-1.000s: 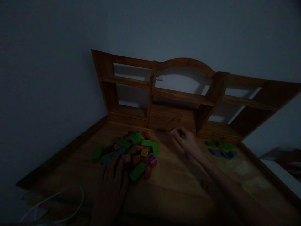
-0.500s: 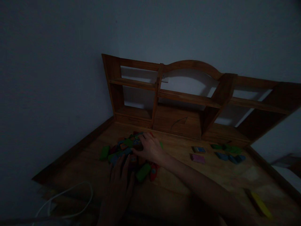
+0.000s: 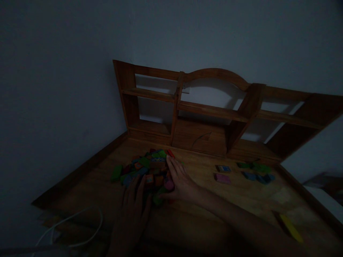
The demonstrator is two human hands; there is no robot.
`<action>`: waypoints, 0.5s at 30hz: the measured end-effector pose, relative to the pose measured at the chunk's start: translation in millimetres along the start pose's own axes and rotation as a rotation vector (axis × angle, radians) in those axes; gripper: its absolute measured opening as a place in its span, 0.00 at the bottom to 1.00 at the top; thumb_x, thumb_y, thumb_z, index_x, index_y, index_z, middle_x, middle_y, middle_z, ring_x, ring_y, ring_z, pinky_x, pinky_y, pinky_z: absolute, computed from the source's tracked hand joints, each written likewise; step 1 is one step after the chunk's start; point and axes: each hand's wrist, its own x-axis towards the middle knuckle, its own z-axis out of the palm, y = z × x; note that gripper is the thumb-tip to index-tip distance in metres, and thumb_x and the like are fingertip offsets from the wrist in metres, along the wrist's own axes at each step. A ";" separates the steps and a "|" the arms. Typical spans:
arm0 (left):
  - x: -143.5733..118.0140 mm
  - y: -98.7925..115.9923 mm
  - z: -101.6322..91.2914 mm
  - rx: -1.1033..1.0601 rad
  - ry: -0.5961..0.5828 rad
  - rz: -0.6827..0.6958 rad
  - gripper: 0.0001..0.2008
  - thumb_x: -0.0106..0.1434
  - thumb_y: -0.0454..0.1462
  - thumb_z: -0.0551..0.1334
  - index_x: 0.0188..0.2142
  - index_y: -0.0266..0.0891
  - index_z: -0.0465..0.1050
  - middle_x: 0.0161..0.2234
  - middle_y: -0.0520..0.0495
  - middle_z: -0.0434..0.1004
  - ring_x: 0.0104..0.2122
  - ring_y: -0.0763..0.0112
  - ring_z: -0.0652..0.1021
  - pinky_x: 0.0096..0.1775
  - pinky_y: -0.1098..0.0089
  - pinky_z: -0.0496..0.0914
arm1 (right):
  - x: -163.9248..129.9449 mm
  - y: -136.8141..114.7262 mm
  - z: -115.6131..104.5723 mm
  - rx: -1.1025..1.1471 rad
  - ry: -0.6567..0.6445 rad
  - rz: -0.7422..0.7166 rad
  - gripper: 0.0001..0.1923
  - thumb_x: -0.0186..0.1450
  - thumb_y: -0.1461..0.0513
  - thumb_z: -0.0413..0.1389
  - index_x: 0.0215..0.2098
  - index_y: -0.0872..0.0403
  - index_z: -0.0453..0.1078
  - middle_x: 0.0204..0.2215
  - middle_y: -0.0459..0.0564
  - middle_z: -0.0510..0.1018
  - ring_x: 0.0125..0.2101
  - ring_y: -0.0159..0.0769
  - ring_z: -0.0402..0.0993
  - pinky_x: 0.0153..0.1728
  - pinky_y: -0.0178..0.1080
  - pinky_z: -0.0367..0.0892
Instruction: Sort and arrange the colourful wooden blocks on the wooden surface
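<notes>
A heap of coloured toy blocks lies on the wooden desk top, dim in the low light. My right hand (image 3: 180,182) is at the heap's right side, fingers stretched out and thumb apart, beside a pink round block (image 3: 168,184). Under its thumb is a green block (image 3: 158,197). My left hand (image 3: 134,203) rests at the near left edge with fingers spread, the tips close to an orange block (image 3: 149,179). Neither hand grips anything. A patterned block (image 3: 158,160) and another green block (image 3: 116,172) show farther back and at the left.
Against the wall stands a wooden shelf unit (image 3: 199,137). On the right lie a pink block (image 3: 222,178), a blue-faced block (image 3: 223,169), several blue and green blocks (image 3: 258,167), and a yellow block (image 3: 291,227) nearer me. A white cable (image 3: 100,219) loops at lower left.
My right hand has moved from the top of the heap down to its right side, uncovering the patterned block and the pink round block. My left hand has barely moved.
</notes>
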 end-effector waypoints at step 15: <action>-1.1 -1.9 0.3 -0.048 -0.005 0.036 0.30 0.71 0.41 0.51 0.71 0.40 0.47 0.68 0.37 0.54 0.65 0.49 0.60 0.63 0.44 0.56 | -182.4 185.9 -183.5 -0.572 0.564 0.519 0.31 0.68 0.47 0.51 0.62 0.57 0.62 0.55 0.65 0.70 0.57 0.57 0.67 0.56 0.58 0.65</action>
